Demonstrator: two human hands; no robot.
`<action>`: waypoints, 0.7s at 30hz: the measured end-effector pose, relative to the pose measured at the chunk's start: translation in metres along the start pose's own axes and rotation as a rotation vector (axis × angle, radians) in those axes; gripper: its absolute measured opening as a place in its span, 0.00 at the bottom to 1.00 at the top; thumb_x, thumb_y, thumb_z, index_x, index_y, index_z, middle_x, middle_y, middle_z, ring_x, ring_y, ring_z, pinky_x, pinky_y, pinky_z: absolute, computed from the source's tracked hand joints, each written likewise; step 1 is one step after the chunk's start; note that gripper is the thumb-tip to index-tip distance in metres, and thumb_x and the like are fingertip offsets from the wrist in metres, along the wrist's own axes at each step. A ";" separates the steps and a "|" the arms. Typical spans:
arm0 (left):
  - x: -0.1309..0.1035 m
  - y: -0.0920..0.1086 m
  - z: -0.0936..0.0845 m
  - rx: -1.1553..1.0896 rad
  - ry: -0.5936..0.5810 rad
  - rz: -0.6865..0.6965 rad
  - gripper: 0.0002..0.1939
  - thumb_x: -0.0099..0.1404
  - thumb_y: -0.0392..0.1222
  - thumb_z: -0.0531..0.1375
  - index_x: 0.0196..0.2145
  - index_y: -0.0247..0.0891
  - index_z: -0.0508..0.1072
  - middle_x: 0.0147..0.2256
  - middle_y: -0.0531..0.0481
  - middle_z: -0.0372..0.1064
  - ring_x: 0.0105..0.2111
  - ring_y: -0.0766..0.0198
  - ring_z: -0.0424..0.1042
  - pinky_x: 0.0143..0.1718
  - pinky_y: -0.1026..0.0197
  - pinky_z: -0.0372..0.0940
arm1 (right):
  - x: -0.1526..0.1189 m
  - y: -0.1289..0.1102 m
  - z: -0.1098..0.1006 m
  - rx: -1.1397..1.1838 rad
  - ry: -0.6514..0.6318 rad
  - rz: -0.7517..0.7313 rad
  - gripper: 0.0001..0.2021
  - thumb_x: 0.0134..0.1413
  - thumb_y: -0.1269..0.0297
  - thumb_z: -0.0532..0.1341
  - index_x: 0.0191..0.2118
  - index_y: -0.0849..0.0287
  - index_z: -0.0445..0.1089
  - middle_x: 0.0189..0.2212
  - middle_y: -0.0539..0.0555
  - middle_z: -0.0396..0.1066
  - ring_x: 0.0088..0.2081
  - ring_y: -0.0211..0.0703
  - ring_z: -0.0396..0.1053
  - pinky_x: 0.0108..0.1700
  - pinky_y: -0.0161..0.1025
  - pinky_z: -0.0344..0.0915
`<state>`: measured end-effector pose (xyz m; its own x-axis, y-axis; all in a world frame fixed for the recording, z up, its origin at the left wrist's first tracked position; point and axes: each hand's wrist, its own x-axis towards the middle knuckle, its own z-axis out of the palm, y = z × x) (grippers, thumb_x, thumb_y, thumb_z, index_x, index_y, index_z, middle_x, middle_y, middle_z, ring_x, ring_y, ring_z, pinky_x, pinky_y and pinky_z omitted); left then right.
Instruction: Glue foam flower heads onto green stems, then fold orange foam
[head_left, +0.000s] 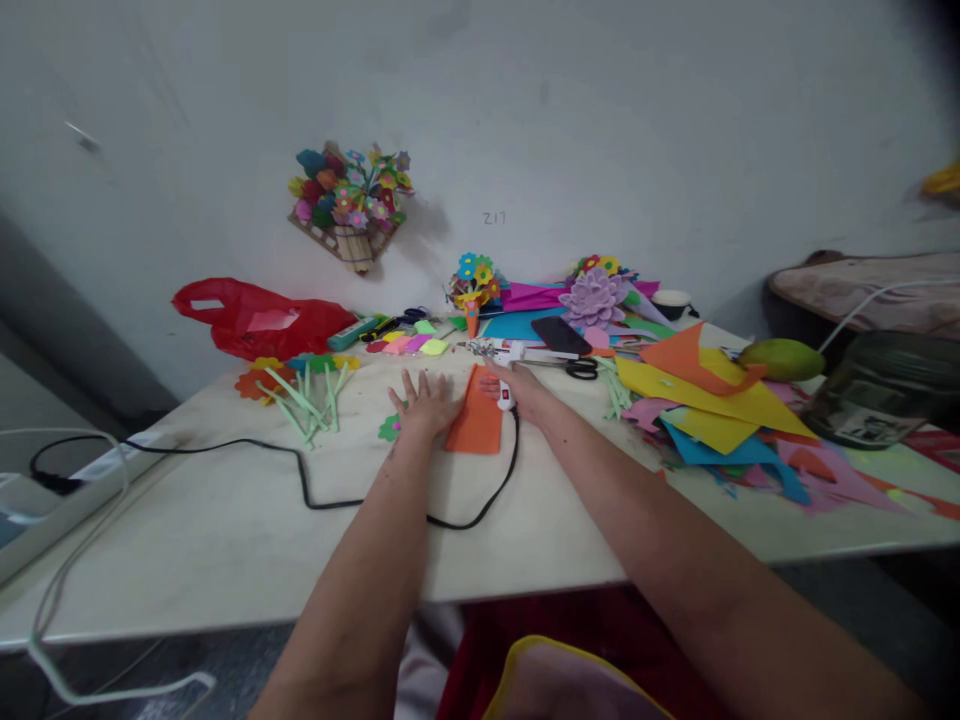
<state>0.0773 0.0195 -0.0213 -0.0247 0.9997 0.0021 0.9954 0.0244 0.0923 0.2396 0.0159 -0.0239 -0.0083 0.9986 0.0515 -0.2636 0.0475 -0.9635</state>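
Observation:
My right hand (526, 393) is closed round the handle of a white glue gun (508, 352), which points to the left. A red switch shows on its handle, and a black cord (480, 520) runs from the handle's base. Beneath lies an orange foam-like sheet (474, 430), flat on the table. My left hand (426, 404) rests open with fingers spread, its thumb side at the sheet's left edge. A green flower cutout (389, 428) is partly hidden beside that hand. Behind the right hand are black-handled scissors (581, 368).
Pale green strips (307, 400) and flower cutouts (259, 380) lie left, before a red plastic bag (262, 318). The cord crosses to a power strip (97, 470). Coloured scraps (712, 405), a green mango-like fruit (781, 359) and a jar (881, 390) crowd the right. Paper flowers (472, 290) stand behind.

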 end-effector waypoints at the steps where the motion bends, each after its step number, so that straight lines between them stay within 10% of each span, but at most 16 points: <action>1: 0.000 0.000 0.000 -0.003 -0.005 -0.008 0.41 0.53 0.69 0.39 0.61 0.51 0.44 0.63 0.55 0.25 0.58 0.50 0.11 0.52 0.35 0.17 | 0.000 0.000 0.000 0.002 0.000 -0.001 0.16 0.44 0.55 0.63 0.36 0.60 0.67 0.26 0.54 0.71 0.28 0.38 0.71 0.30 0.33 0.68; 21: -0.008 -0.005 -0.006 0.035 0.185 0.156 0.28 0.61 0.59 0.38 0.57 0.55 0.56 0.63 0.58 0.32 0.60 0.48 0.16 0.53 0.33 0.20 | -0.002 -0.001 0.002 -0.010 -0.012 0.006 0.17 0.44 0.54 0.63 0.37 0.61 0.66 0.26 0.55 0.72 0.29 0.39 0.71 0.32 0.36 0.68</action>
<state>0.0717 0.0114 -0.0160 0.1168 0.9736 0.1962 0.9909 -0.1274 0.0424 0.2379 0.0139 -0.0227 -0.0216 0.9986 0.0484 -0.2541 0.0413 -0.9663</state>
